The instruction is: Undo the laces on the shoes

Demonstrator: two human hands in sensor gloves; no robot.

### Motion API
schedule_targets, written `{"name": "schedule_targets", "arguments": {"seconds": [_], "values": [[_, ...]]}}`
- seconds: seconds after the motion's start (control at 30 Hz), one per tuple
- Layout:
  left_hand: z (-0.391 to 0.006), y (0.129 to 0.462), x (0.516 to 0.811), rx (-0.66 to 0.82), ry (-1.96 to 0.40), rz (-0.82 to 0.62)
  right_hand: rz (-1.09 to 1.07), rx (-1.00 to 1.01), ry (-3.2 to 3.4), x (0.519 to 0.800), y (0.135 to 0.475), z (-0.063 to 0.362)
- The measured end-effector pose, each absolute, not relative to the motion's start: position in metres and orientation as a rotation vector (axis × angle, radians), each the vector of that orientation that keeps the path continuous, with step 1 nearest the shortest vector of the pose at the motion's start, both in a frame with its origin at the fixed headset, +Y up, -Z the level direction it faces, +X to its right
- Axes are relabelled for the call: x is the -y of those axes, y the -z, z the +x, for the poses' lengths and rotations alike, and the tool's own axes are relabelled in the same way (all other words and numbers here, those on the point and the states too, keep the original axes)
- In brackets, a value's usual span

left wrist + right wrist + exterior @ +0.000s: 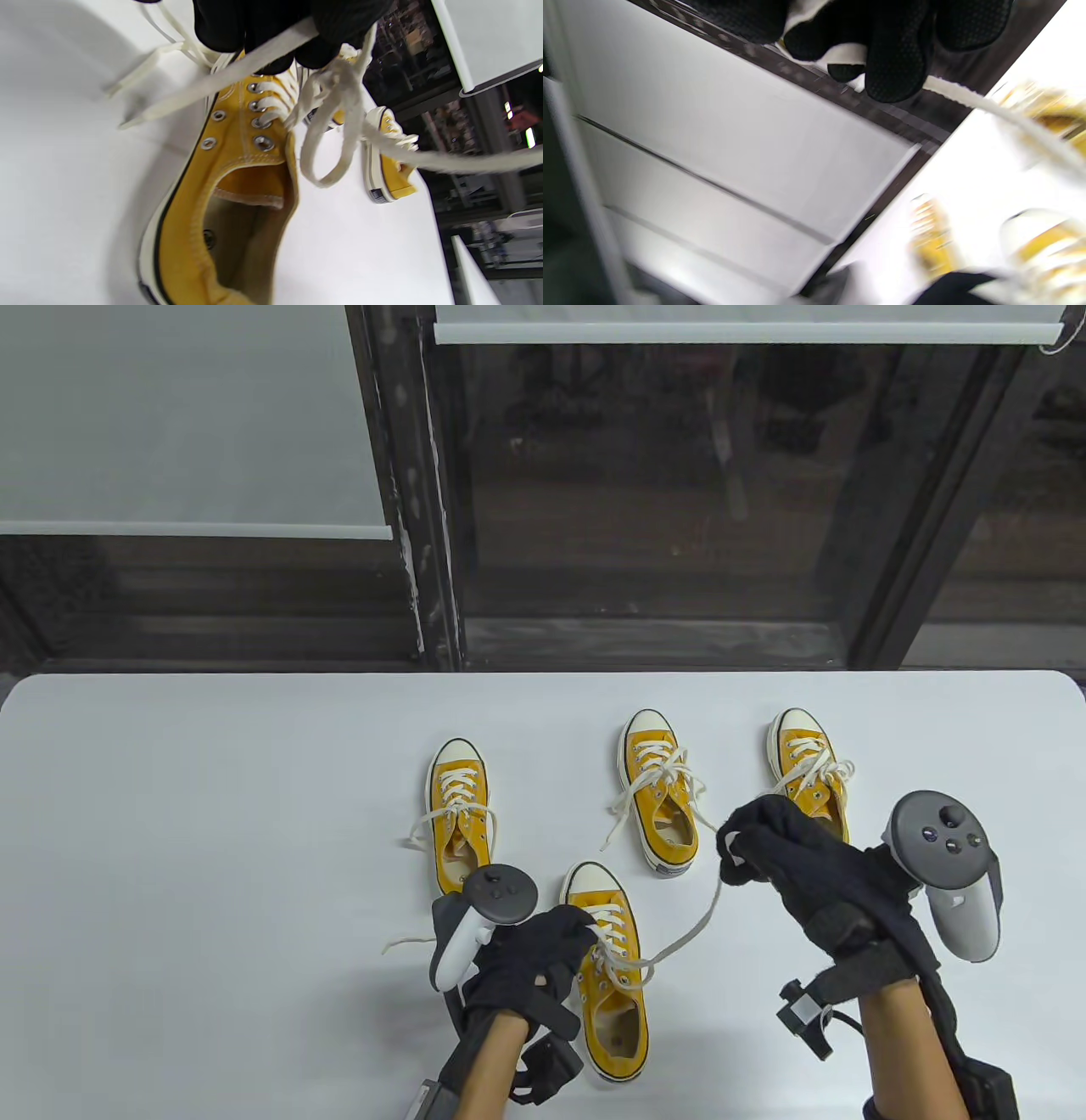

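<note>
Yellow shoe under the left hand, which pinches one lace end; right hand grips the other lace taut. Bow half undone; farther shoes' laces lie loose or unclear.

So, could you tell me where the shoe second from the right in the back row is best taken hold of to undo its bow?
Pinch the free lace tip trailing off the shoe toward its left, coming from that side. That end lies loose on the table, clear of the bow, so it probably pulls out without snagging.
</note>
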State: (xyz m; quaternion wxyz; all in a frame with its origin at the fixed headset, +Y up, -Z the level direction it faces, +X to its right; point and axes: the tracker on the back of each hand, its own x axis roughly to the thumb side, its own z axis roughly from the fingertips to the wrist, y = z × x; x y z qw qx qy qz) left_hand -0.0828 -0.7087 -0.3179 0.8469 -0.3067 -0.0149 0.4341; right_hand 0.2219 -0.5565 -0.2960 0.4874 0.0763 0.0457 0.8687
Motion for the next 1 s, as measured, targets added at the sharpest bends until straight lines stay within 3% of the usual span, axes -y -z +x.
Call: {"name": "schedule_targets", "arguments": {"seconds": [0.17, 0.33, 0.4, 0.47, 0.6, 0.8, 1.0], "values": [[-0.092, 0.320, 0.710, 0.057, -1.082, -0.674, -0.147, -0.080, -2.455, 0.611, 0.302, 0.227], [-0.095, 0.321, 0.713, 0.110, -1.278, -0.724, 0.011, -0.106, -2.306, 0.633, 0.288, 0.203], [-0.097, 0.321, 0.713, 0.136, -1.344, -0.729, 0.121, -0.204, -2.219, 0.634, 0.284, 0.186], [-0.098, 0.322, 0.711, 0.176, -1.407, -0.727, 0.298, -0.502, -2.136, 0.643, 0.283, 0.160], [-0.100, 0.322, 0.707, 0.220, -1.498, -0.708, 0.392, -0.938, -2.253, 0.669, 0.287, 0.123], [-0.107, 0.322, 0.698, 0.274, -1.576, -0.622, 0.051, -0.650, -2.785, 0.680, 0.300, 0.110], [-0.110, 0.322, 0.692, 0.335, -1.648, -0.573, 0.023, -0.658, -2.686, 0.696, 0.311, 0.108]]}}
